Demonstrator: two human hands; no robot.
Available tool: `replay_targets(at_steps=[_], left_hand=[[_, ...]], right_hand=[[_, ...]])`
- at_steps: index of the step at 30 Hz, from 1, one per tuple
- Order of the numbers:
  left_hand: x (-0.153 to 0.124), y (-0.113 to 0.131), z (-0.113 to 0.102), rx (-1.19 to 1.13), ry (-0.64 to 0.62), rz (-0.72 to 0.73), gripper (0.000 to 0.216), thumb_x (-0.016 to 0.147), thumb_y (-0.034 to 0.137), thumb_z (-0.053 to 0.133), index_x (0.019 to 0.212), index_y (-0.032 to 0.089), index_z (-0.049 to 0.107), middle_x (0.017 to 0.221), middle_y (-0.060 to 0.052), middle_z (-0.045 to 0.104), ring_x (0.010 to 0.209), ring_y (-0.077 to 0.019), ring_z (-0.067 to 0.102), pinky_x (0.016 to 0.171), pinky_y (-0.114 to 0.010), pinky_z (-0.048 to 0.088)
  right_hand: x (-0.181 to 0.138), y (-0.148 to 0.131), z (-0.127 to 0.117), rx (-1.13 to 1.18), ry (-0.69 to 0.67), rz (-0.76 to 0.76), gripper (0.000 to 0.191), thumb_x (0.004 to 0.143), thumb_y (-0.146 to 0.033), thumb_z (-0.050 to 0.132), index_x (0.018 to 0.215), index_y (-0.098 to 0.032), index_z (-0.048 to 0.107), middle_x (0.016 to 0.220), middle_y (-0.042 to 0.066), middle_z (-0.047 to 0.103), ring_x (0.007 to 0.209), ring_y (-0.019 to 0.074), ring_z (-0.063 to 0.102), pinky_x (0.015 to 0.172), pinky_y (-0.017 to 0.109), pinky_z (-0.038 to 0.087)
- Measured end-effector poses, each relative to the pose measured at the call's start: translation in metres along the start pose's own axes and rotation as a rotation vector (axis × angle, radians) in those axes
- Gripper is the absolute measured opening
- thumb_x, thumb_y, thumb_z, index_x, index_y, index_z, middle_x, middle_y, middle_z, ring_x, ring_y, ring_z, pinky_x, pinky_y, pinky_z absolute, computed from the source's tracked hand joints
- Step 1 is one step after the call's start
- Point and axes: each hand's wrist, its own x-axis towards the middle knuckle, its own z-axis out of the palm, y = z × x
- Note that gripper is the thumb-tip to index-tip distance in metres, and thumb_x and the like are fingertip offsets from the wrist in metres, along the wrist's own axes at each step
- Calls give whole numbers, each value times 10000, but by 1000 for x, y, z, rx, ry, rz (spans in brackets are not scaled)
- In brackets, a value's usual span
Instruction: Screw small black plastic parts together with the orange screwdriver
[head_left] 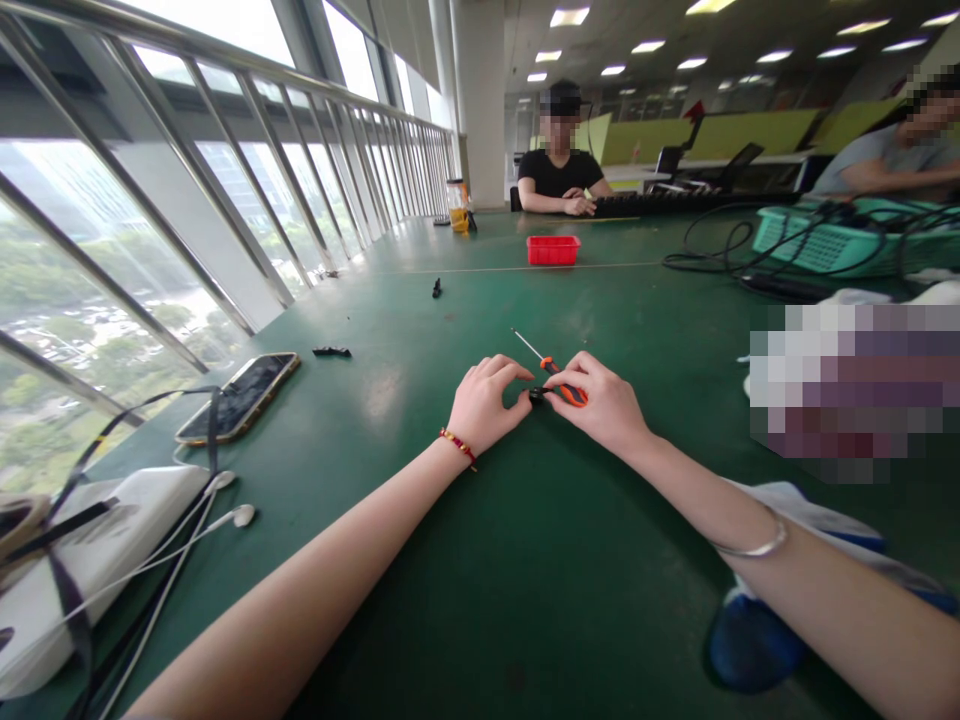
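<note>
A small black part [536, 394] sits between the fingertips of both hands, low over the green table [420, 600]. My left hand [487, 400], with a red beaded bracelet at the wrist, curls its thumb and fingers around the part's left side. From the right, my right hand [604, 400] pinches the same part; a silver bangle is on that forearm. An orange and black screwdriver [551, 367] is at the right fingers, its shaft pointing away to the upper left. Whether the right hand also grips the screwdriver or it lies on the table, I cannot tell.
A phone [240, 397], earphones [241, 515] and a white power strip [112, 560] lie left. Small black pieces [331, 352] and a red bin [553, 251] are farther off. A teal basket [817, 240] with cables stands right. Two people sit beyond.
</note>
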Motion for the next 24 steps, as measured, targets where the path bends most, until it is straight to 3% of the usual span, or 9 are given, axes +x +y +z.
replay_targets(at_steps=[5, 12, 19, 24], left_hand=[[-1, 1, -2, 13, -39, 95, 140, 790, 289, 579, 878, 221, 664, 933, -18, 643, 878, -171, 553, 798, -315, 422], [-1, -3, -1, -17, -100, 115, 92, 774, 258, 598, 828, 213, 657, 918, -7, 661, 890, -172, 554, 815, -313, 435], [-2, -7, 0, -100, -165, 60, 53, 729, 224, 611, 758, 204, 651, 1020, -4, 662, 956, -185, 565, 870, -332, 453], [-1, -13, 5, -182, -205, -20, 63, 730, 214, 609, 768, 196, 655, 991, -7, 677, 939, -179, 586, 887, -331, 457]], right_hand=[[-2, -1, 0, -11, -7, -59, 149, 795, -304, 568, 881, -236, 669, 875, 12, 552, 747, 123, 580, 603, 234, 430], [-3, -1, -5, -9, -50, -117, 135, 794, -288, 570, 859, -227, 671, 876, 12, 559, 729, 111, 575, 597, 223, 426], [3, 9, -6, 99, 106, 41, 150, 795, -289, 549, 817, -216, 679, 796, 21, 544, 700, 131, 567, 614, 245, 428], [4, 11, -2, 132, 95, 64, 152, 789, -266, 538, 811, -218, 681, 795, 24, 557, 695, 136, 571, 612, 250, 428]])
